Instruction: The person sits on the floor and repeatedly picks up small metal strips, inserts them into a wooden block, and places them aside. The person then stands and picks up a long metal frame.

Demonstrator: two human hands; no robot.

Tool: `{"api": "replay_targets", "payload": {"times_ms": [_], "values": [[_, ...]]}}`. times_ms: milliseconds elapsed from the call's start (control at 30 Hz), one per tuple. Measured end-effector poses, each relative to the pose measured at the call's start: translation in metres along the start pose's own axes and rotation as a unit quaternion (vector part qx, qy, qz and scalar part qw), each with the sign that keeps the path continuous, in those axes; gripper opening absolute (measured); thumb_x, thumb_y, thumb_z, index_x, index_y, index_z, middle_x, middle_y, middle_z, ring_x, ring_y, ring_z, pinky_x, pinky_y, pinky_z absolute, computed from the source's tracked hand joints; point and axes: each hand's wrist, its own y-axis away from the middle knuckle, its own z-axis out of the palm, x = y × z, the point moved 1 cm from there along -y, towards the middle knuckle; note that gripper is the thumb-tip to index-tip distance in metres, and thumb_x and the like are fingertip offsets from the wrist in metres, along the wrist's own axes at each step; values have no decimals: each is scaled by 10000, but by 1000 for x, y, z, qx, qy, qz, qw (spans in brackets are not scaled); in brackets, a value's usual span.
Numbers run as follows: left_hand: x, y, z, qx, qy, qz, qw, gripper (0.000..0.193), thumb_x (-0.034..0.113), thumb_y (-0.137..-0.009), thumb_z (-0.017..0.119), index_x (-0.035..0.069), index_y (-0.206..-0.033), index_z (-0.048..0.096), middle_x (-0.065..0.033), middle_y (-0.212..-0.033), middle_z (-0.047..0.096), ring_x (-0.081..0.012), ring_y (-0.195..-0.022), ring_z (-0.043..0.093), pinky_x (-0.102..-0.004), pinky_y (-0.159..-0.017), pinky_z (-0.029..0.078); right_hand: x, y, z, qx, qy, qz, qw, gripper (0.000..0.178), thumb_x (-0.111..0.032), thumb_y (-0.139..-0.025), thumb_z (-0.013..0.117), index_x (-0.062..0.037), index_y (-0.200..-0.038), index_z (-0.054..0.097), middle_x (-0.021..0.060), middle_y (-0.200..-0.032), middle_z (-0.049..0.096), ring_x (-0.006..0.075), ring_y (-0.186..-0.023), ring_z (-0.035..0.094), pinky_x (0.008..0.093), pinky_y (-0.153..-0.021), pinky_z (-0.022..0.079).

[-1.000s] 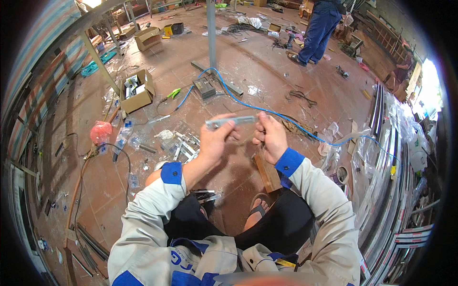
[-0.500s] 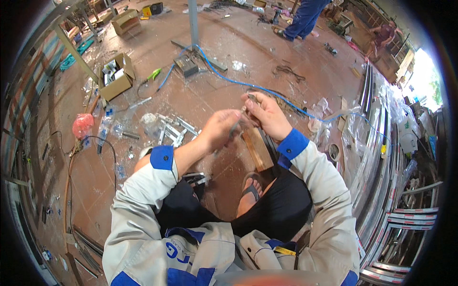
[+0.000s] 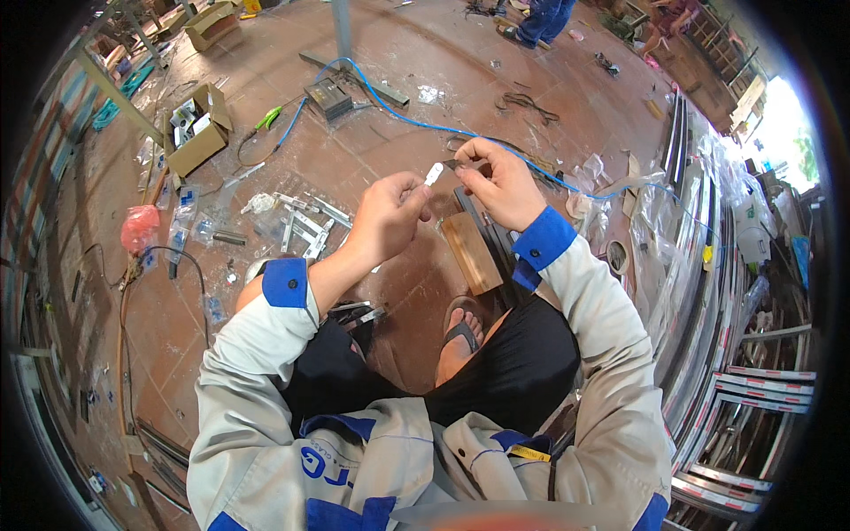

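My left hand (image 3: 390,215) is closed, its thumb and fingers pinching a small white piece with a rounded end (image 3: 435,173). Close beside that end, my right hand (image 3: 503,186) pinches a small dark thing (image 3: 451,165), too small to name. Whether the two pieces touch I cannot tell. Below the hands lies a wooden block (image 3: 472,252) against dark metal profiles (image 3: 503,265). Several white metal brackets (image 3: 305,226) lie in a loose heap on the floor to the left of my left hand.
A blue hose (image 3: 416,123) runs across the floor beyond my hands, past a metal box (image 3: 328,99). An open cardboard box (image 3: 199,133) stands at the far left. Long profiles with plastic wrap (image 3: 682,327) line the right side. A person in blue trousers (image 3: 544,22) stands far off.
My hands, close together before, have parted slightly, and the white piece in my left hand now shows clearly. Both hands sit slightly higher in the picture. The view has shifted a little.
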Motion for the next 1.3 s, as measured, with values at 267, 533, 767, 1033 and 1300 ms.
{"api": "replay_targets", "payload": {"times_ms": [267, 533, 767, 1033, 1300], "values": [[-4, 3, 5, 20, -55, 84, 995, 254, 216, -1053, 648, -3, -961, 739, -64, -754, 721, -139, -678, 648, -340, -648, 510, -16, 4, 2, 38, 83, -4, 996, 162, -125, -937, 765, -4, -1045, 768, 64, -815, 742, 127, -701, 651, 303, -678, 526], [-19, -8, -1, -34, 93, -95, 991, 259, 198, -1078, 610, 9, -991, 764, -73, -730, 720, -156, -606, 656, -340, -525, 507, -40, 19, 22, -27, -6, -119, 993, 141, -58, -908, 765, -21, -1042, 785, 103, -921, 772, 176, -792, 710, 309, -740, 556], [-5, 2, 5, -78, 175, -130, 973, 240, 199, -1113, 584, 7, -1075, 725, -51, -791, 670, -123, -562, 584, -313, -473, 486, -33, 7, -12, 95, 141, -175, 970, 220, 24, -875, 781, -44, -1084, 792, 104, -990, 758, 243, -902, 728, 349, -805, 566], [7, 12, 2, -102, 261, -136, 950, 239, 186, -1104, 600, -13, -1026, 707, -54, -793, 638, -133, -584, 612, -313, -500, 518, -19, 8, -7, 26, 281, -352, 892, 215, -46, -821, 798, -102, -1026, 773, 67, -951, 718, 291, -898, 706, 413, -786, 556], [15, 15, -2, -111, 215, -142, 960, 232, 198, -1084, 647, -6, -1020, 740, -43, -753, 644, -134, -520, 599, -308, -461, 492, -21, 9, -2, 51, 321, -345, 881, 170, -86, -836, 800, -120, -999, 765, 54, -916, 703, 287, -845, 699, 416, -755, 548]]}}
